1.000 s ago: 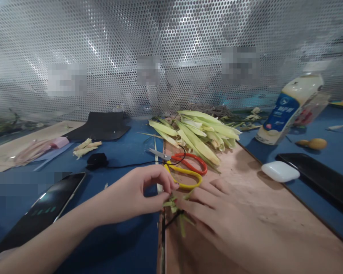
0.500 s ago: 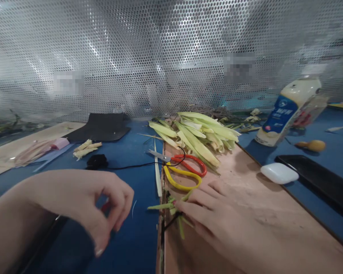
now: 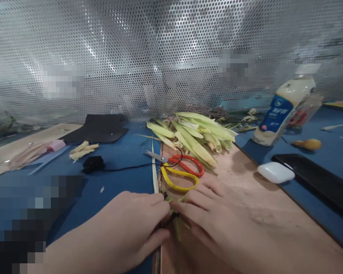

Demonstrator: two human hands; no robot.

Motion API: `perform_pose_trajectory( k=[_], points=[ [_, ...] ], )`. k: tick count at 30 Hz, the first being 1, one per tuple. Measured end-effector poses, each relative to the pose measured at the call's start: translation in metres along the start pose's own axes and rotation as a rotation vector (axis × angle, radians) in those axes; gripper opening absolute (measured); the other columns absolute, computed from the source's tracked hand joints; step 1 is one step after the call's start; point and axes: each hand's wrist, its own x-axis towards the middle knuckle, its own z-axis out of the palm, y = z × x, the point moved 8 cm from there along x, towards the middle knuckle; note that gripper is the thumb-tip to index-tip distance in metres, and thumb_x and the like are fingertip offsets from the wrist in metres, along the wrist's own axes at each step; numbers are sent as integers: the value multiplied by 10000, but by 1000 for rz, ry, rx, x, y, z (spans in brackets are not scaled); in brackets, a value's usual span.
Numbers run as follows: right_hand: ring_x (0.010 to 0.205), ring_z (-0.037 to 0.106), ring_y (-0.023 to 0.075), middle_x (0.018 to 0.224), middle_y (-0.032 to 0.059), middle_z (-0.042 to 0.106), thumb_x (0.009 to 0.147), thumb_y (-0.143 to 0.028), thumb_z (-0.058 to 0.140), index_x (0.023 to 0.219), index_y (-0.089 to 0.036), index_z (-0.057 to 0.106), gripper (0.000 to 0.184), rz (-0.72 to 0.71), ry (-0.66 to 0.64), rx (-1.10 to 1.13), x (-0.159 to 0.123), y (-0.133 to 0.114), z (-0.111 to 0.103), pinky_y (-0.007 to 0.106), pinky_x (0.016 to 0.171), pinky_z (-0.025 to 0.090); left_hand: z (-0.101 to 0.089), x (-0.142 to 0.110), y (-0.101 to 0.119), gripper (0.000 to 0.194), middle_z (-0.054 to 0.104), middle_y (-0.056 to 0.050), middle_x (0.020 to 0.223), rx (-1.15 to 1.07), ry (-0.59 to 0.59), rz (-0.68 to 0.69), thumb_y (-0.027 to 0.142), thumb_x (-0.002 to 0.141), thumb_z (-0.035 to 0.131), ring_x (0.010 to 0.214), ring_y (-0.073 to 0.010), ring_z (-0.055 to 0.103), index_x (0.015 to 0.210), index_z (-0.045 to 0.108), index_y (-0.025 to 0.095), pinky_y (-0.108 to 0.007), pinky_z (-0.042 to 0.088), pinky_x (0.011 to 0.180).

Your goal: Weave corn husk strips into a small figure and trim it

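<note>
A small bundle of green husk strips (image 3: 177,225), with dark thread about it, lies at the wooden board's left edge, mostly hidden by fingers. My left hand (image 3: 131,220) is closed on its left side, fingertips pinched together. From the right, my right hand (image 3: 208,213) presses its fingers down on the same bundle and holds it against the board. Just beyond my fingers lie scissors (image 3: 177,169) with one red and one yellow handle. A black thread (image 3: 131,167) runs across their pivot from a dark wad (image 3: 93,164) on the left.
Pale green corn husks (image 3: 194,133) are heaped at the back of the wooden board (image 3: 240,182). To the right stand a bottle (image 3: 282,108), a white case (image 3: 276,172) and a black phone-like slab (image 3: 311,179). A black sheet (image 3: 95,129) lies back left, before a perforated metal wall (image 3: 148,57).
My left hand has moved right and down from above the blue surface onto the husk bundle and closed on it. My right hand has stayed on the bundle. The view has shifted slightly.
</note>
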Motion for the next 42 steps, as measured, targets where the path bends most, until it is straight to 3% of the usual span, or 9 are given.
perform_pose_trajectory(
  k=[5, 9, 12, 21, 26, 29, 33, 42],
  points=[
    [902, 499, 185, 917, -8, 617, 822, -209, 552, 956, -214, 595, 141, -16, 22, 5, -1, -1, -1, 358, 909, 257, -1, 0, 4, 190, 598, -37, 905, 22, 17, 46, 157, 852, 378, 752, -182, 578, 882, 554, 223, -259, 397, 576],
    [963, 497, 191, 967, 3, 618, 820, -184, 539, 819, -176, 581, 43, 1, 16, 42, -2, 1, 2, 363, 925, 253, -6, -1, 5, 197, 549, -50, 929, 71, 42, 29, 124, 840, 393, 783, -190, 537, 840, 571, 209, -290, 430, 641],
    [931, 500, 187, 947, 3, 620, 831, -181, 522, 870, -173, 579, 70, 44, 17, 77, -3, 5, 5, 364, 903, 275, -5, -2, 4, 191, 535, -54, 925, 68, 49, 20, 114, 830, 413, 813, -203, 513, 844, 580, 205, -328, 437, 692],
    [924, 495, 190, 911, 9, 614, 824, -169, 519, 858, -167, 579, 69, 42, 21, 67, -3, 4, 4, 370, 896, 288, -12, -3, 3, 101, 535, -31, 932, -50, 122, 22, 179, 818, 486, 872, -213, 489, 835, 578, 215, -371, 422, 775],
    [882, 493, 181, 852, 1, 596, 842, -213, 496, 890, -190, 584, 103, 43, 6, 56, -4, 6, 8, 363, 878, 299, -22, -4, -5, 124, 550, -24, 902, -138, 198, 42, 119, 804, 446, 865, -183, 496, 815, 544, 194, -327, 415, 776],
    [901, 488, 179, 873, -1, 602, 844, -219, 504, 915, -198, 590, 113, 48, 20, 37, -4, 6, 7, 349, 873, 297, -22, 3, -15, 123, 591, -24, 963, -172, 200, 78, 182, 830, 505, 930, -179, 506, 943, 553, 194, -324, 391, 855],
    [844, 467, 167, 896, -14, 607, 816, -190, 541, 937, -184, 594, 132, 40, 19, 21, -2, 4, 4, 322, 813, 309, -18, 12, -17, 318, 627, -1, 1076, -215, 154, 204, 256, 805, 601, 996, -158, 520, 1116, 540, 231, -288, 364, 910],
    [851, 450, 164, 883, -10, 591, 831, -199, 528, 933, -172, 600, 127, 26, 14, 41, -2, 5, 6, 312, 830, 297, -17, 15, -14, 210, 671, 0, 979, -188, 206, 260, 296, 818, 583, 932, -157, 540, 1014, 623, 231, -277, 381, 883]
  ],
)
